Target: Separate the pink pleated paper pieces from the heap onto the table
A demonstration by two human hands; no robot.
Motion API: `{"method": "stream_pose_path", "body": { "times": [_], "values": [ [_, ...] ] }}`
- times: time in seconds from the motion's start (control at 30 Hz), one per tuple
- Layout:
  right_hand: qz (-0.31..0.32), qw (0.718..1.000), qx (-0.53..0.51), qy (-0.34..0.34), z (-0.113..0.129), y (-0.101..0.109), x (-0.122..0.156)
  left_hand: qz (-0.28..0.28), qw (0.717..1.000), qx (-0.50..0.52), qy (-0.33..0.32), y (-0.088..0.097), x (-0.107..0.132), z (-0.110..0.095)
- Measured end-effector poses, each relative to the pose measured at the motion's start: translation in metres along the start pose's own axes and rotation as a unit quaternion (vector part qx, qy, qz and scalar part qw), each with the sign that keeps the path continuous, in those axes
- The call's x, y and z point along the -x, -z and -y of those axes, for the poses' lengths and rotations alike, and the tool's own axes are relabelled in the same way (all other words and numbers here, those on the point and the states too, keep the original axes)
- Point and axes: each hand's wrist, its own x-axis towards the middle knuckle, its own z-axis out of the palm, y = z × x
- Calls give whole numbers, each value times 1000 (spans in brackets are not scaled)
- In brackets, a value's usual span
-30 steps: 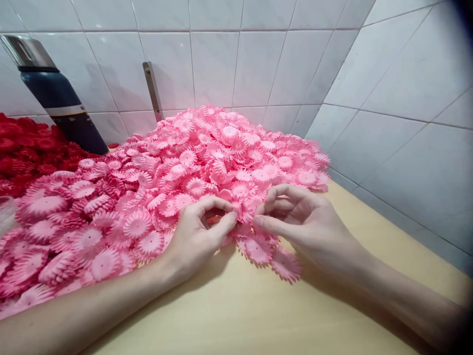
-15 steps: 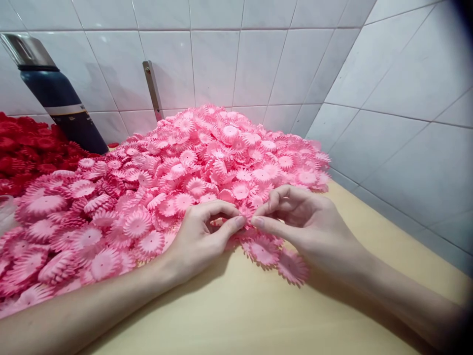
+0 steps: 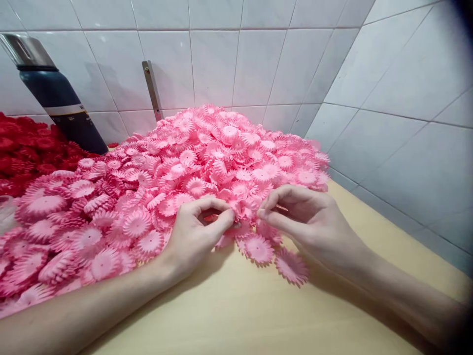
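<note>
A large heap of pink scalloped fabric flower discs (image 3: 207,148) fills the middle and left of the table, many with a small hole at the centre. My left hand (image 3: 201,227) is at the heap's front edge, thumb and forefinger pinched together; what lies between them is too small to make out. To its right, my right hand (image 3: 306,217) is also closed in a pinch, and I cannot see what it holds. The fingertips are a short way apart. Below them, a loose pink flower disc (image 3: 291,266) lies on the pale wooden table (image 3: 207,315).
At the far left, a red heap of similar pieces (image 3: 29,153) sits beside a dark blue steel-topped bottle (image 3: 66,98). A metal strip (image 3: 152,91) stands against the tiled wall (image 3: 218,64) behind the heap. Another tiled wall (image 3: 399,93) borders the table's right side.
My two pinched hands have moved apart, the left one shifting left and the right one slightly right. The heap and the loose discs stay in place.
</note>
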Motion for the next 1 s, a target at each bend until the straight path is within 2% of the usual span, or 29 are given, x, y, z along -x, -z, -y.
{"method": "stream_pose_path", "body": {
  "times": [0.17,0.43,0.53,0.6,0.7,0.87,1.0],
  "values": [
    [35,994,96,41,3,-3,3,14,995,-66,-79,-1,2,0],
    [-26,991,125,29,-1,-7,3,51,961,-155,-222,-3,6,-3],
    [18,989,141,32,-1,-6,4,53,954,-172,-241,-3,8,-4],
    [44,986,159,25,1,-6,5,55,950,-183,-247,-3,10,-4],
    [34,986,164,1,3,-7,6,44,951,-194,-238,-3,10,-3],
    [4,997,56,-58,7,-7,4,2,982,-124,-140,-5,8,-5],
    [23,997,-2,-71,8,-4,2,-9,992,-80,-95,-4,7,-4]
  ]
}}
